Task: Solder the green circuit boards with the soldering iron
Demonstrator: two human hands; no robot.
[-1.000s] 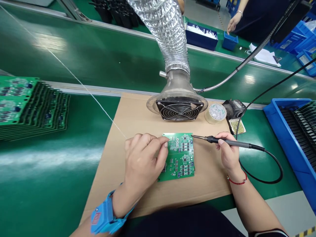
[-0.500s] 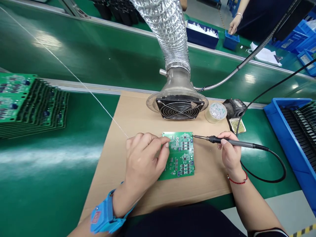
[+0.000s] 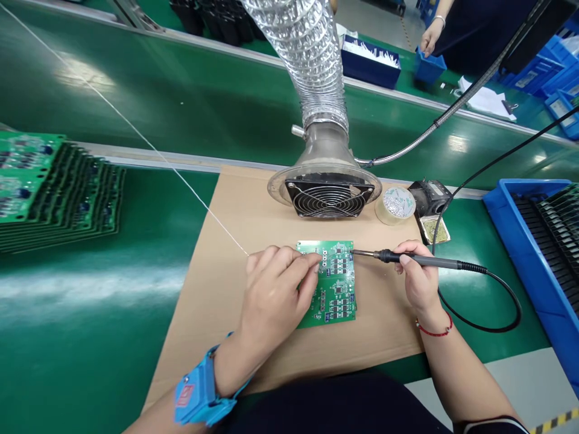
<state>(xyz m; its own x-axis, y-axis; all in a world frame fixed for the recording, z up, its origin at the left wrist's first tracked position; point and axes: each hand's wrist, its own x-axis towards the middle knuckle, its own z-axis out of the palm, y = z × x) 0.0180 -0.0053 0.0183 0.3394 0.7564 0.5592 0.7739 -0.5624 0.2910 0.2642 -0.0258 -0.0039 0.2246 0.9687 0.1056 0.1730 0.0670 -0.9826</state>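
Observation:
A green circuit board (image 3: 337, 280) lies on a sheet of brown cardboard (image 3: 389, 313) in front of me. My left hand (image 3: 278, 295) covers the board's left part, thumb and forefinger pinched on a thin strand of solder wire (image 3: 194, 193). That wire runs up from the hand to the top left corner. My right hand (image 3: 418, 274) grips a soldering iron (image 3: 425, 260) like a pen, from the right. Its tip meets the board's upper right edge; contact is too small to tell. A blue wrist strap (image 3: 203, 389) circles my left wrist.
A fume extractor fan (image 3: 332, 199) on a foil duct hangs just beyond the board. Behind the iron are a tape roll (image 3: 395, 205) and a small tray (image 3: 435, 230). Stacked circuit boards (image 3: 58, 187) stand left, a blue crate (image 3: 534, 241) right. A co-worker's hand (image 3: 432, 39) holds a blue bin (image 3: 429, 67).
My left hand has shifted right over the board, drawing the solder wire along. The iron's tip has moved slightly left and down. Across the bench, the co-worker's blue bin has moved right and tilted.

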